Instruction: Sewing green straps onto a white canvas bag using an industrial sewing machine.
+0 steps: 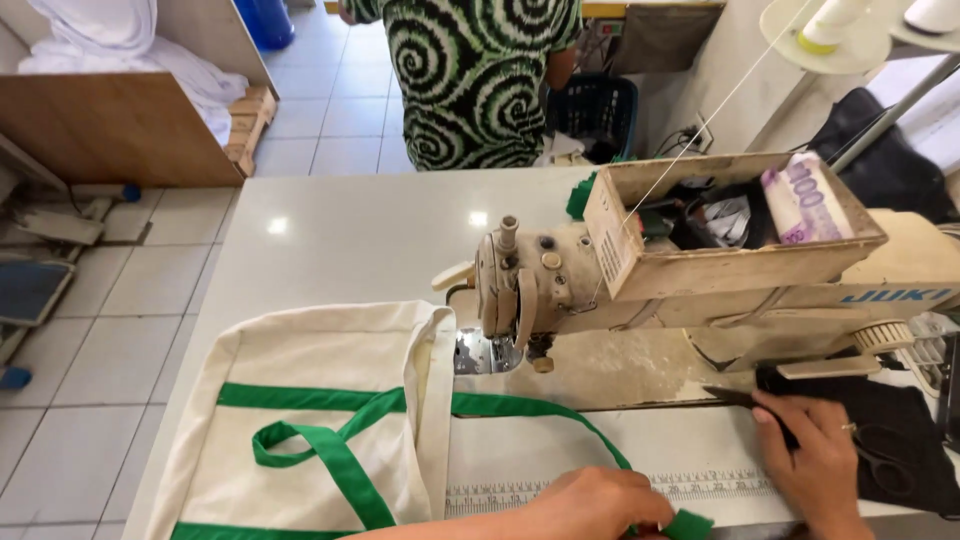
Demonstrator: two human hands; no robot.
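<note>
Left hand (pixel 598 503) grips green strap (pixel 540 407), end hidden | right hand (pixel 818 462) pinches black scissors (pixel 790 425), blades half covered

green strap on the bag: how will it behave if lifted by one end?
The green strap looks floppy: it curls in a loose loop on the cream bag. Probably light and thin. Its ends seem stitched down, so lifting it would likely drag the bag.

Both hands (pixel 600 500) (pixel 815 465) low, palms down

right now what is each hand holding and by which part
The left hand grips the green strap at its free end. The right hand rests on black scissors; a grip cannot be told.
</note>
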